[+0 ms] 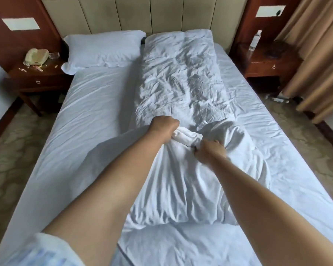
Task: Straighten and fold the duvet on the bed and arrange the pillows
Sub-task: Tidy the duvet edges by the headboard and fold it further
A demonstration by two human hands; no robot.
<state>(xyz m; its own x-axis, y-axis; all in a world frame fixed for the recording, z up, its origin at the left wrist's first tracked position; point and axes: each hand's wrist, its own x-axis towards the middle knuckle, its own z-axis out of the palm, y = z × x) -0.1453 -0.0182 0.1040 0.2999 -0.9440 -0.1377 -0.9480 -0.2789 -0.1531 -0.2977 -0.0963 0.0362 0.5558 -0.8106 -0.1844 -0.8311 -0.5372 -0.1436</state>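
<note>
A crumpled white duvet (181,81) lies as a long strip down the middle of the bed (88,116), reaching the headboard. Its near end is bunched into a thick fold in front of me. My left hand (164,127) is shut on the bunched edge of that fold. My right hand (210,150) grips the same bunched cloth just to the right. One white pillow (102,48) lies flat at the head of the bed on the left. The duvet's far end covers the right head corner, so whatever lies there is hidden.
A wooden nightstand (37,77) with a beige telephone (36,56) and scattered bits stands at the left. Another nightstand (267,64) with a plastic bottle (255,40) stands at the right, beside tan curtains (315,54). Patterned carpet runs along both sides of the bed.
</note>
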